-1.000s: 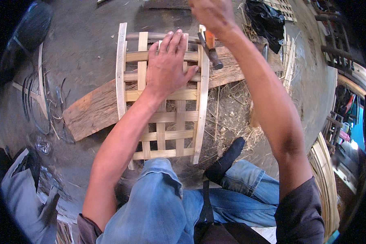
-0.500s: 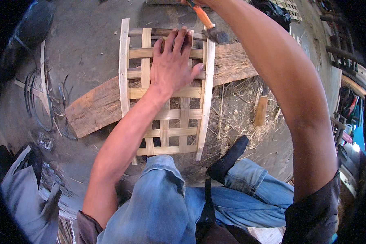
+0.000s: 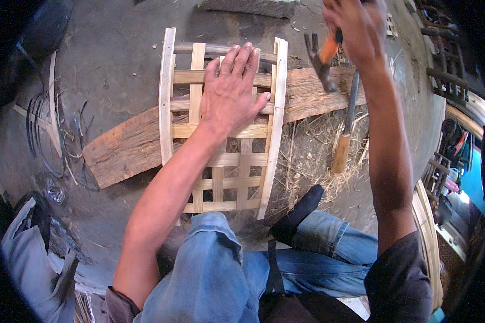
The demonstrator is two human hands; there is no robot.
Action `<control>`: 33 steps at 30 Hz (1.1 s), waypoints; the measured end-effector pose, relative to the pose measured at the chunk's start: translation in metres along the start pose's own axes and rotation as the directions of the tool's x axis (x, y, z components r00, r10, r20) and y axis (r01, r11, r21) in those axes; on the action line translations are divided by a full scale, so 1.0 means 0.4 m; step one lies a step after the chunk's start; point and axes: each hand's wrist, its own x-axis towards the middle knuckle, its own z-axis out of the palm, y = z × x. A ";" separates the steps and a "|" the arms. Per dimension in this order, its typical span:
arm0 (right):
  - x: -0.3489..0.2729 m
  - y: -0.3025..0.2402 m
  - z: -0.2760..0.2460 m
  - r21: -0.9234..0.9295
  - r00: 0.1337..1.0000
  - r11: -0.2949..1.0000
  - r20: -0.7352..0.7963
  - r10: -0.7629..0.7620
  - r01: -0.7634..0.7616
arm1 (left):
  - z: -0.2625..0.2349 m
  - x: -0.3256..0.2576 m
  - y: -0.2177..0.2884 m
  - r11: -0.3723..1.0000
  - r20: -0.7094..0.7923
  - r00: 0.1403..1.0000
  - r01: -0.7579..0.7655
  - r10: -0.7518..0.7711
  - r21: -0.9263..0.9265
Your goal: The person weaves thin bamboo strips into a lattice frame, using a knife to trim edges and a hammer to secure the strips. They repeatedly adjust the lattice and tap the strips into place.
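Observation:
A woven lattice panel of pale bamboo strips (image 3: pixel 221 161) lies across a rough wooden plank (image 3: pixel 124 148) on the ground. My left hand (image 3: pixel 233 91) presses flat on the panel's upper part, fingers spread. Up at the top right, my right hand (image 3: pixel 355 27) is closed around the orange handle of a hammer (image 3: pixel 322 59), its dark metal head hanging just right of the panel's right rail. My knees in blue jeans sit below the panel.
A tool with a metal shaft and wooden handle (image 3: pixel 346 132) lies on straw right of the panel. Loose bamboo strips and wire (image 3: pixel 48 124) lie at left. More bamboo frames (image 3: pixel 431 237) stand at the right edge. Grey cloth (image 3: pixel 32 269) is at lower left.
My right hand lifted the hammer from the panel's top right corner, then came back down; the hammer head is now beside the right rail. My left hand stayed pressed on the panel.

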 end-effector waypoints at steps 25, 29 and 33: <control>-0.017 0.054 0.098 -0.047 0.905 0.904 -0.055 0.422 -0.425 | 0.000 0.012 0.003 0.999 -0.052 0.998 -0.045 0.046 0.026; 0.054 0.092 0.091 -0.014 0.944 0.947 -0.083 0.318 -0.320 | -0.003 0.012 0.014 0.996 -0.016 0.999 -0.047 0.049 0.081; 0.117 0.149 0.112 -0.080 0.964 0.960 -0.017 0.266 -0.267 | 0.004 0.004 0.001 0.993 -0.004 0.999 -0.041 0.041 0.115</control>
